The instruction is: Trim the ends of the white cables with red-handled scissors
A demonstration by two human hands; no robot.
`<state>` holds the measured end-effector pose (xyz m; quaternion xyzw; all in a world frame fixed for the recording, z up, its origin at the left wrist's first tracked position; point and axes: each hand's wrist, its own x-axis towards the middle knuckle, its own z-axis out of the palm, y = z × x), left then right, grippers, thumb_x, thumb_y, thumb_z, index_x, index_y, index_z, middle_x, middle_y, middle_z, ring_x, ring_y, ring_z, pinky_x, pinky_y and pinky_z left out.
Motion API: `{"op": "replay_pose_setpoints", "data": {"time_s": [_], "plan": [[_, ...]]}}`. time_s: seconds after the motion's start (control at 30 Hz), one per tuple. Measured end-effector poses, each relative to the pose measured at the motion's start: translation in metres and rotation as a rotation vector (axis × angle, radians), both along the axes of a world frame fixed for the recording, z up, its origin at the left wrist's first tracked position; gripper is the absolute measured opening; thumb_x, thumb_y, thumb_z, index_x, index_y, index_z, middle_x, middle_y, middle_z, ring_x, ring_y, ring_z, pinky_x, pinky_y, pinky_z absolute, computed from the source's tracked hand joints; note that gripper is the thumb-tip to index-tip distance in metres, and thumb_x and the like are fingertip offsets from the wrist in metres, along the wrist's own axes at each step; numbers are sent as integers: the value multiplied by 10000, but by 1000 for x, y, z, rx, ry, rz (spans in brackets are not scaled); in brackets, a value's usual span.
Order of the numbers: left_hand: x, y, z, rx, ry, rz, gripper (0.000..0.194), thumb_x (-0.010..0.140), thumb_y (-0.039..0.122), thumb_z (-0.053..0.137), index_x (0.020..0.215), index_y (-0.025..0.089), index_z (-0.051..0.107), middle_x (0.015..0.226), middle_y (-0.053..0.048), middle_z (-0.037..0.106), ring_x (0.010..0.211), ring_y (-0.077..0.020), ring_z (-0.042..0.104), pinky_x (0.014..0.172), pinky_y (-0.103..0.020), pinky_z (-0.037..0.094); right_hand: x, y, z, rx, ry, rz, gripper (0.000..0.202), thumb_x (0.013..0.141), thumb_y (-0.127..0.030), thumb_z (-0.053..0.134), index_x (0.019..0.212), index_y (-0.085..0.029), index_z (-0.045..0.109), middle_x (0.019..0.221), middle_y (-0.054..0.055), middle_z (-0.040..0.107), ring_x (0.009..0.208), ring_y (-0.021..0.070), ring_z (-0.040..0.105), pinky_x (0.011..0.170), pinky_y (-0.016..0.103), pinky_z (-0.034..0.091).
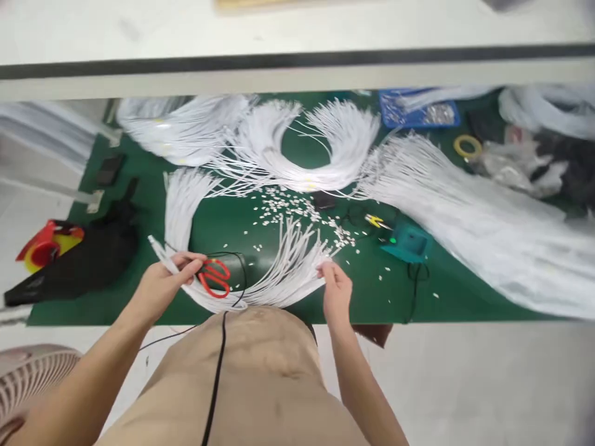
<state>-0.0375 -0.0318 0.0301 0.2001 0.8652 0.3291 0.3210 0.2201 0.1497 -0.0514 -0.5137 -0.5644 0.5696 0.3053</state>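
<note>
My left hand (173,277) is closed around the left end of a bundle of white wires (272,286), which bends along the table's front edge. Red-handled scissors (215,279) sit right at its fingertips; whether the fingers also grip them is unclear. With thumb and finger pinched together, my right hand (336,290) holds wires at the bundle's fanned right end. Small white pieces (286,205) are scattered just beyond that end. A thin black cord (224,353) hangs down over my clothing and crosses the bundle.
More white wire bundles (186,133) cover the back, and a long one (488,204) spreads right. A teal box-shaped device (409,243) with a cord and yellow-handled pliers (374,220) lie right. Further off are a blue tray (418,118), tape roll (467,147) and, left, a red-and-yellow tape dispenser (49,245).
</note>
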Motion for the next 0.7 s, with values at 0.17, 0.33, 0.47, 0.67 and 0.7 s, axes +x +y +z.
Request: {"op": "replay_pose_setpoints", "data": {"time_s": [0.17, 0.33, 0.47, 0.67, 0.7], "plan": [[-34, -28, 16, 230, -157, 58, 324, 729, 462, 573, 836, 172, 669, 615, 18, 558, 551, -108, 456, 544, -210, 354, -146, -71, 66, 45, 195, 703, 168, 822, -289, 490, 825, -194, 629, 833, 16, 617, 784, 130, 568, 739, 252, 430], [-65, -62, 19, 376, -242, 80, 312, 746, 448, 561, 834, 163, 651, 680, 6, 580, 539, -98, 444, 534, -213, 355, -212, -127, 89, 52, 53, 973, 226, 753, -271, 570, 964, -194, 551, 893, 24, 631, 789, 130, 569, 747, 269, 440], [-80, -86, 14, 422, -298, 84, 336, 750, 463, 549, 862, 164, 653, 771, -12, 619, 524, -90, 449, 542, -226, 371, -223, -149, 78, -32, -63, 1052, 235, 718, -262, 584, 939, -191, 541, 707, -21, 602, 613, 105, 524, 603, 231, 417], [-83, -102, 9, 534, -438, 22, 395, 816, 440, 469, 1093, 182, 582, 968, -57, 622, 634, -103, 503, 632, -244, 405, -217, -152, 83, -19, -92, 825, 222, 716, -365, 590, 665, -188, 466, 562, -64, 430, 514, 77, 369, 514, 208, 312], [-82, -102, 10, 560, -474, -1, 392, 817, 429, 477, 1112, 187, 568, 1010, -62, 611, 664, -105, 512, 652, -246, 411, -215, -151, 88, -3, -75, 795, 239, 724, -366, 582, 649, -189, 441, 570, -64, 415, 525, 77, 360, 518, 206, 305]]}}
